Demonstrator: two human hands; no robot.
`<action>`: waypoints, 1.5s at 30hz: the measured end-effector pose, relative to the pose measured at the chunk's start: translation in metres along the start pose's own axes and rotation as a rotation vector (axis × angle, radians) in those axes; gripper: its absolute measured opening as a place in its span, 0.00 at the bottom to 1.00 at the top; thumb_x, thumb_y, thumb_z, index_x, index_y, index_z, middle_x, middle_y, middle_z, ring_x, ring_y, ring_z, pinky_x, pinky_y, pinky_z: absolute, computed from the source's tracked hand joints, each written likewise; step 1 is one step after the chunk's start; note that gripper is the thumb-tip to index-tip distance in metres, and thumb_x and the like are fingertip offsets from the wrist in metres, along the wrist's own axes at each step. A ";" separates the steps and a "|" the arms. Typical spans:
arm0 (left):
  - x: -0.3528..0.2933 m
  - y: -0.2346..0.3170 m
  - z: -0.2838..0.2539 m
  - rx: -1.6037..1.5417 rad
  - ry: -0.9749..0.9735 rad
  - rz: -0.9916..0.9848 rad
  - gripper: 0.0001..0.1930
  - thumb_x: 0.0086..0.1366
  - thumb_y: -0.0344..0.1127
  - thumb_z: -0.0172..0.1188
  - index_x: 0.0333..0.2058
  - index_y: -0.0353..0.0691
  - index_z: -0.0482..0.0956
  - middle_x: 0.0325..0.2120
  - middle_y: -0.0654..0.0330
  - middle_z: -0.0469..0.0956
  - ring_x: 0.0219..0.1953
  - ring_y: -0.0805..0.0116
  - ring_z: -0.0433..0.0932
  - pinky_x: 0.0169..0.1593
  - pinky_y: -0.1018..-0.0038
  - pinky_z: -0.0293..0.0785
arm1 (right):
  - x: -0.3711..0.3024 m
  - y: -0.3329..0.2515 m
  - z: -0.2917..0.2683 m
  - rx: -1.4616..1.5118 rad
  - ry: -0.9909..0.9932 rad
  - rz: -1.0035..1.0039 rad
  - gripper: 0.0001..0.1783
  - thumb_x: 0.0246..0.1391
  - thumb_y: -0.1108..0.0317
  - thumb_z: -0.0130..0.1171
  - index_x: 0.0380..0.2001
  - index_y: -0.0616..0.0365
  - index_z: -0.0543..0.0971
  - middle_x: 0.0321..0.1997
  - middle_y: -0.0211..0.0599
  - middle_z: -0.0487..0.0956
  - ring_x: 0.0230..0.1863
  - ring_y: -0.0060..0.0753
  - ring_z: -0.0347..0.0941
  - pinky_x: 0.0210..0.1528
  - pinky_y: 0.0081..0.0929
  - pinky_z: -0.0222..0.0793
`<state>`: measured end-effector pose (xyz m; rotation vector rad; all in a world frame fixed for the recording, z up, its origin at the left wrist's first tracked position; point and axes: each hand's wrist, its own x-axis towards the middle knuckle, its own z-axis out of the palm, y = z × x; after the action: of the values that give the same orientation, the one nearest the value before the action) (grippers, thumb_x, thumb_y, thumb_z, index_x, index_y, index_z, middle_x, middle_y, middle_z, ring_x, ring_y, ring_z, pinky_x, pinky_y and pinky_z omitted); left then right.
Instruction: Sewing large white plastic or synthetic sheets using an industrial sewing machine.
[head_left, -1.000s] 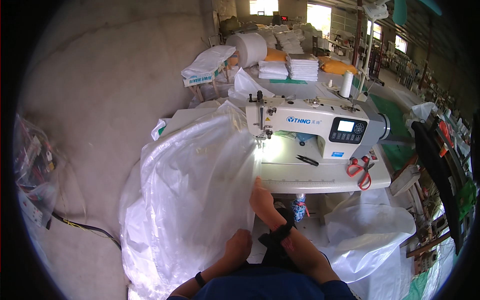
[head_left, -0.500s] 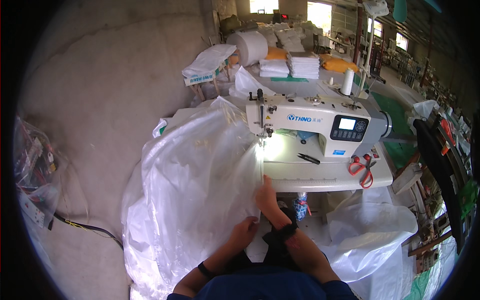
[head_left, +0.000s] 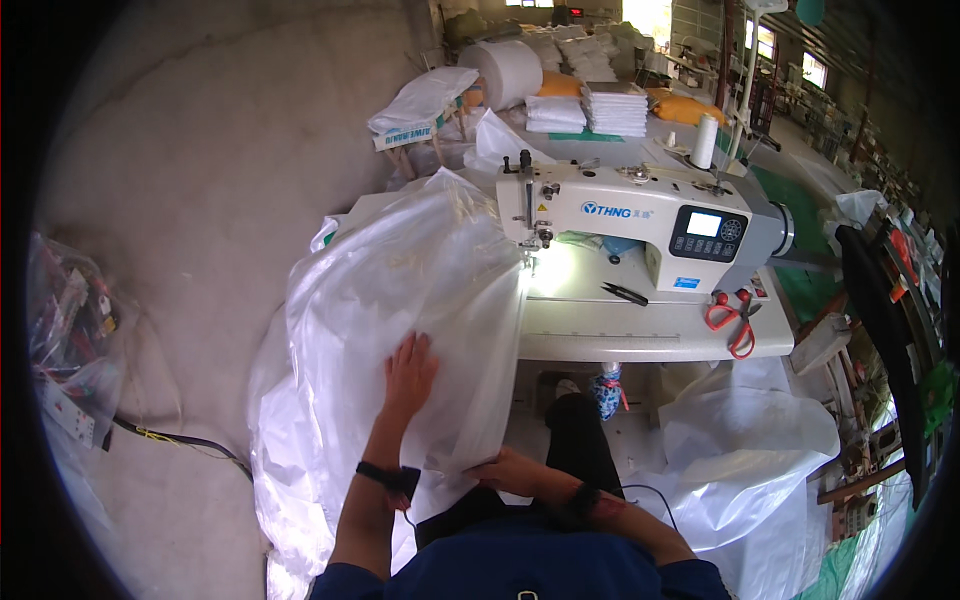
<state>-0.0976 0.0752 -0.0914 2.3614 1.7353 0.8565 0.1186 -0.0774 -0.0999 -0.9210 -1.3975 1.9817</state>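
A large sheet of translucent white plastic (head_left: 440,300) drapes from the sewing machine (head_left: 620,215) toward my lap and over the left side. Its right edge runs up to the lit needle area. My left hand (head_left: 410,372) lies flat on the sheet, fingers stretched out. Lower down, by my lap, my right hand (head_left: 508,472) pinches the sheet's near right edge; its fingertips are partly hidden in the fold. On the machine table (head_left: 570,345) lie black thread snips (head_left: 625,293) and red-handled scissors (head_left: 738,325).
A white thread cone (head_left: 705,142) stands behind the machine. More white plastic (head_left: 745,450) hangs below the table at right. Folded white stacks (head_left: 615,108) and a large white roll (head_left: 508,72) sit at the back. A clear bag of odds and ends (head_left: 75,320) is at far left.
My left hand has moved up and left onto the sheet and flattened. My right hand has come down from the table edge to the sheet's lower edge. The view has shifted slightly.
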 end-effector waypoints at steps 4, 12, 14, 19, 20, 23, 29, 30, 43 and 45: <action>0.041 -0.007 -0.032 0.147 -0.163 -0.111 0.30 0.64 0.53 0.50 0.60 0.43 0.63 0.63 0.52 0.59 0.63 0.52 0.58 0.63 0.50 0.50 | -0.047 -0.025 -0.007 0.464 -0.115 0.135 0.24 0.54 0.70 0.59 0.54 0.60 0.70 0.52 0.33 0.75 0.52 0.28 0.71 0.57 0.25 0.65; -0.017 0.109 -0.069 -0.029 -0.117 0.059 0.12 0.58 0.43 0.58 0.35 0.41 0.78 0.32 0.55 0.77 0.37 0.56 0.77 0.42 0.58 0.71 | -0.069 -0.012 -0.004 0.436 0.209 0.158 0.21 0.58 0.66 0.56 0.52 0.64 0.70 0.49 0.38 0.75 0.52 0.31 0.72 0.55 0.26 0.68; -0.059 0.102 -0.051 0.211 -0.063 0.230 0.10 0.57 0.40 0.59 0.33 0.42 0.78 0.29 0.55 0.76 0.33 0.56 0.77 0.40 0.59 0.71 | -0.065 -0.021 -0.004 0.406 0.318 -0.041 0.20 0.60 0.63 0.53 0.51 0.64 0.70 0.48 0.39 0.75 0.51 0.31 0.73 0.53 0.26 0.70; -0.073 0.072 -0.029 0.157 -0.194 0.211 0.05 0.57 0.33 0.54 0.32 0.42 0.76 0.24 0.56 0.76 0.29 0.54 0.77 0.35 0.61 0.72 | -0.050 0.001 -0.007 0.463 0.458 -0.002 0.20 0.60 0.64 0.51 0.51 0.65 0.69 0.45 0.38 0.76 0.46 0.26 0.72 0.49 0.25 0.68; -0.070 0.082 -0.036 0.155 -0.196 0.216 0.05 0.57 0.33 0.54 0.32 0.42 0.76 0.24 0.56 0.76 0.29 0.54 0.77 0.35 0.61 0.72 | -0.048 0.010 -0.010 0.310 0.552 -0.072 0.19 0.60 0.64 0.51 0.51 0.65 0.69 0.44 0.38 0.76 0.44 0.24 0.71 0.48 0.24 0.68; -0.047 0.140 -0.081 -0.165 0.065 0.213 0.04 0.56 0.31 0.52 0.30 0.41 0.75 0.22 0.55 0.76 0.27 0.53 0.78 0.28 0.62 0.72 | -0.040 0.011 -0.018 0.130 0.787 -0.173 0.16 0.62 0.67 0.47 0.49 0.64 0.71 0.42 0.34 0.75 0.42 0.21 0.71 0.43 0.20 0.69; -0.070 0.184 -0.063 0.200 -0.348 0.492 0.03 0.52 0.30 0.55 0.24 0.40 0.76 0.22 0.56 0.74 0.26 0.58 0.76 0.27 0.64 0.71 | -0.032 -0.014 -0.021 0.048 0.773 -0.377 0.14 0.63 0.68 0.46 0.48 0.64 0.71 0.37 0.30 0.76 0.36 0.16 0.69 0.36 0.16 0.67; -0.075 0.189 -0.055 0.163 -0.319 0.593 0.03 0.51 0.31 0.55 0.23 0.40 0.76 0.22 0.57 0.74 0.28 0.59 0.76 0.28 0.65 0.71 | -0.033 -0.014 -0.026 0.052 0.781 -0.380 0.14 0.63 0.68 0.46 0.48 0.64 0.71 0.37 0.30 0.76 0.36 0.16 0.69 0.36 0.16 0.67; -0.014 0.184 -0.067 -0.220 -0.403 0.483 0.07 0.57 0.34 0.55 0.23 0.41 0.75 0.22 0.53 0.75 0.26 0.49 0.75 0.31 0.60 0.72 | -0.031 -0.031 -0.035 -0.504 0.939 -0.349 0.24 0.55 0.71 0.47 0.56 0.62 0.65 0.24 0.59 0.76 0.26 0.58 0.75 0.30 0.41 0.71; 0.047 0.189 -0.044 -0.220 -0.192 0.455 0.04 0.58 0.31 0.54 0.28 0.39 0.76 0.29 0.50 0.76 0.34 0.49 0.76 0.37 0.59 0.72 | -0.038 -0.038 -0.031 -0.510 0.964 -0.311 0.26 0.55 0.71 0.46 0.59 0.62 0.62 0.24 0.60 0.75 0.27 0.60 0.75 0.30 0.43 0.71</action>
<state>0.0515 0.0407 0.0364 2.6158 0.9920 0.7853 0.1677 -0.0758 -0.0622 -1.4881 -1.3163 0.7268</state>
